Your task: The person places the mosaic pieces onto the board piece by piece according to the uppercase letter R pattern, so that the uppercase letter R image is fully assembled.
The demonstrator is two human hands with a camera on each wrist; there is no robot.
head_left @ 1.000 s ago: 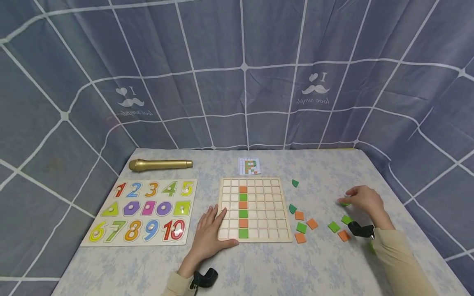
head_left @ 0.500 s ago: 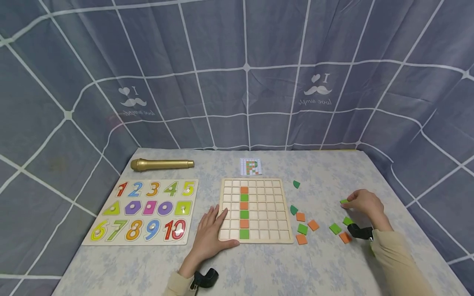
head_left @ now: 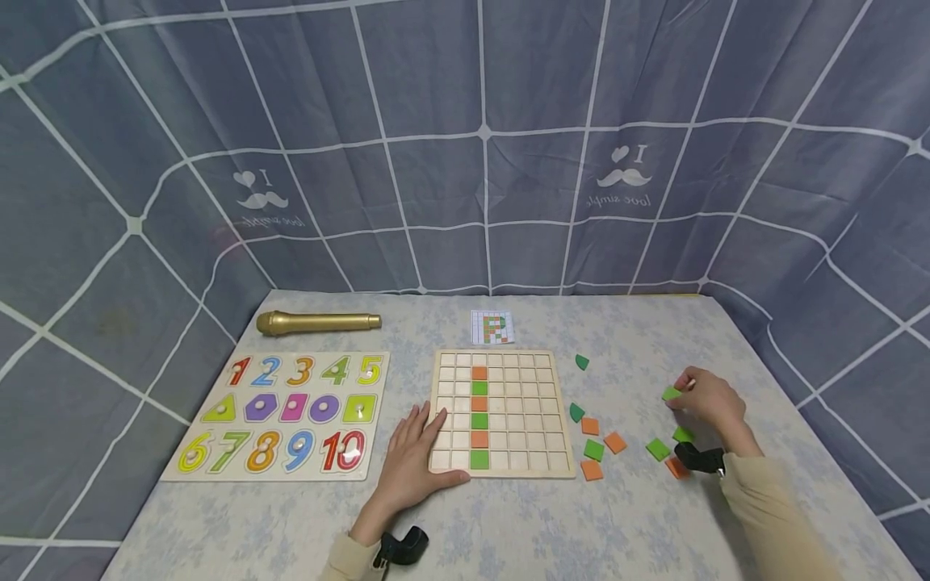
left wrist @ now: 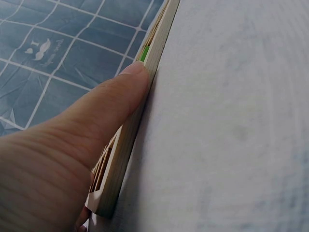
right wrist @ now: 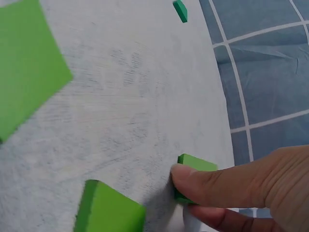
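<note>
My right hand (head_left: 714,402) pinches a green square tile (head_left: 672,393) between thumb and fingers at the right of the table. In the right wrist view the thumb lies across that tile (right wrist: 200,163), and another green tile (right wrist: 108,210) is close by. My left hand (head_left: 410,460) rests at the lower left corner of the wooden grid board (head_left: 516,420), its thumb along the front edge. One column of the board holds alternating orange and green tiles (head_left: 479,421). Beyond the board lies a small pattern card (head_left: 492,327).
Loose orange tiles (head_left: 592,470), green tiles (head_left: 657,449) and dark green rounded pieces (head_left: 582,362) are scattered right of the board. A number puzzle (head_left: 272,415) lies at the left, with a gold microphone (head_left: 318,323) behind it. A grid-patterned curtain (head_left: 450,161) surrounds the table.
My right hand has shifted slightly left, and the green tile in its fingers shows more of its face now. My left hand stays at the board's corner.
</note>
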